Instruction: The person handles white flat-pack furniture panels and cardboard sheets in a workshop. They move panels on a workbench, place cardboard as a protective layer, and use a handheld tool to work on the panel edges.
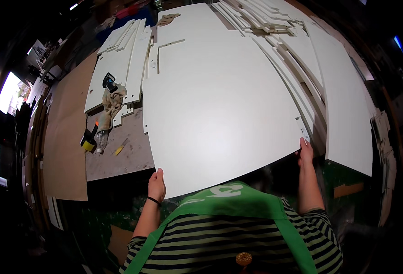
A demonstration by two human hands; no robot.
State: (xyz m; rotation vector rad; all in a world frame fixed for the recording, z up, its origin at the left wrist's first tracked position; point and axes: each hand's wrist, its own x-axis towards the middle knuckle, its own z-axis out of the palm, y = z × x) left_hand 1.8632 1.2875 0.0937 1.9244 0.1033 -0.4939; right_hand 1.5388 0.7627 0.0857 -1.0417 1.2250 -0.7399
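Observation:
A large white panel (219, 114) spreads out in front of me, its near edge close to my green apron. My left hand (156, 185) grips its near left corner, with the thumb along the side edge and a dark band round the wrist. At the near right corner my right hand (305, 153) holds the panel too, thumb on top; the fingers of both hands are mostly hidden beneath it. Beside that corner a small pale label or fitting (303, 130) shows at the edge. A crumpled cloth (168, 19) lies at the far end.
On the worktable (114, 166) at left are a tape roll (88, 141), a clear plastic bottle (102, 140), a yellow cutter (121, 147) and a rag (113, 102). White boards (112, 68) are stacked behind them. More white strips (256, 18) and a long panel (347, 109) lie right. Brown cardboard (67, 137) stands far left.

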